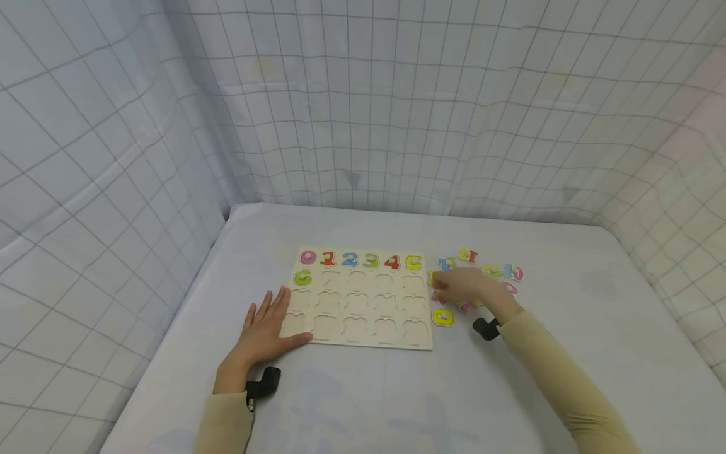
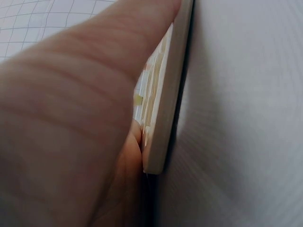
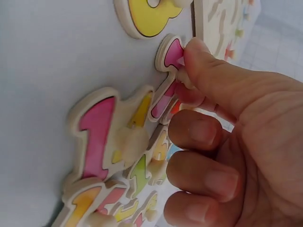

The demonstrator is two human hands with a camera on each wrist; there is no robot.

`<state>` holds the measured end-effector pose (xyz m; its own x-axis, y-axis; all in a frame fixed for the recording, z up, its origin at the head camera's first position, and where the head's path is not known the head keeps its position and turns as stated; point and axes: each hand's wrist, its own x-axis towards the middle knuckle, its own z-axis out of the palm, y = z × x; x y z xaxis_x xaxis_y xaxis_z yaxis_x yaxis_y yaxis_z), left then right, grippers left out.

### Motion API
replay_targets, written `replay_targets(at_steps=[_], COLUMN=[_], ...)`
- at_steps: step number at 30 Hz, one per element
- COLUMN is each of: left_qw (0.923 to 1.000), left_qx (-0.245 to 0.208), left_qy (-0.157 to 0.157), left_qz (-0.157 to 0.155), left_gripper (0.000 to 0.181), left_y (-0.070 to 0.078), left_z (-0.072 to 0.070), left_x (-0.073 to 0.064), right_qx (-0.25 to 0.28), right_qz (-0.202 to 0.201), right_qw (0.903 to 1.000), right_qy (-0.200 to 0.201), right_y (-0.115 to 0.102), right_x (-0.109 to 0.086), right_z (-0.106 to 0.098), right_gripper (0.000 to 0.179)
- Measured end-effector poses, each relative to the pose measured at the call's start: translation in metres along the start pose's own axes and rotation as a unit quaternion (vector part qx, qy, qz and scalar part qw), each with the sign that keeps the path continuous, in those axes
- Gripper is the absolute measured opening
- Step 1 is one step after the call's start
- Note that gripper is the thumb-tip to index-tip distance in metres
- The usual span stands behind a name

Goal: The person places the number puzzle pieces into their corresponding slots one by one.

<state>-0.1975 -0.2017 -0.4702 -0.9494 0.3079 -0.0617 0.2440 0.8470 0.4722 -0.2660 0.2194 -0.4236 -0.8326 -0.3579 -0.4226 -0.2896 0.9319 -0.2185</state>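
Observation:
A pale wooden number puzzle board (image 1: 363, 302) lies flat, with knobbed pieces 0 to 5 in its top row and a green 6 (image 1: 303, 277) below the 0. My left hand (image 1: 266, 328) rests on the board's lower left corner, fingers spread over the left edge and thumb along the near edge. To the right of the board, my right hand (image 1: 462, 285) is among loose pieces. Thumb and index finger pinch a pink number piece (image 3: 173, 53) at its knob, while the other fingers curl inward. Part of that piece is hidden behind the fingers.
Near the board's right edge lies a yellow piece (image 1: 443, 317). Several loose number pieces spread around the right hand, including a blue and pink 10 (image 1: 513, 272) and a piece with a pink 1 (image 3: 97, 135). Grid-patterned cloth (image 1: 363, 113) hangs behind the white table (image 1: 363, 403).

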Motion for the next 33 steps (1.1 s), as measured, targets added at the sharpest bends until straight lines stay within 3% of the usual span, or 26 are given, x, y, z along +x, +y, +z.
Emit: replay_targets(at_steps=[4,8,15,20,25,33], left_qw=[1.0,1.0,0.9999,1.0,1.0,1.0], left_qx=[-0.008,0.0,-0.007,0.002,0.003,0.007], left_qy=[0.004,0.007,0.009,0.006,-0.001,-0.003], left_qz=[0.004,0.001,0.007,0.003,-0.001,-0.004], left_gripper=[0.11,0.11,0.11,0.11,0.111,0.111], left_y=[-0.002,-0.005,-0.003,-0.001,0.0,-0.001], left_z=[0.001,0.001,0.0,0.0,0.0,0.0], left_x=[0.001,0.0,0.0,0.0,0.002,0.002], right_qx=[0.013,0.043,0.051,0.058,0.076,0.075], right_qz=[-0.017,-0.052,-0.104,-0.1,-0.064,-0.02], right_qw=[0.9996,0.9958,0.9852,0.979,0.9717,0.9711], right_qy=[0.016,0.062,0.127,0.168,0.214,0.226], right_y=[-0.004,-0.015,-0.049,-0.079,-0.107,-0.147], right_x=[-0.004,-0.004,0.016,0.037,0.063,0.093], right_z=[-0.004,-0.007,0.001,0.006,0.013,0.017], right_gripper=[0.02,0.024,0.028,0.03,0.035,0.039])
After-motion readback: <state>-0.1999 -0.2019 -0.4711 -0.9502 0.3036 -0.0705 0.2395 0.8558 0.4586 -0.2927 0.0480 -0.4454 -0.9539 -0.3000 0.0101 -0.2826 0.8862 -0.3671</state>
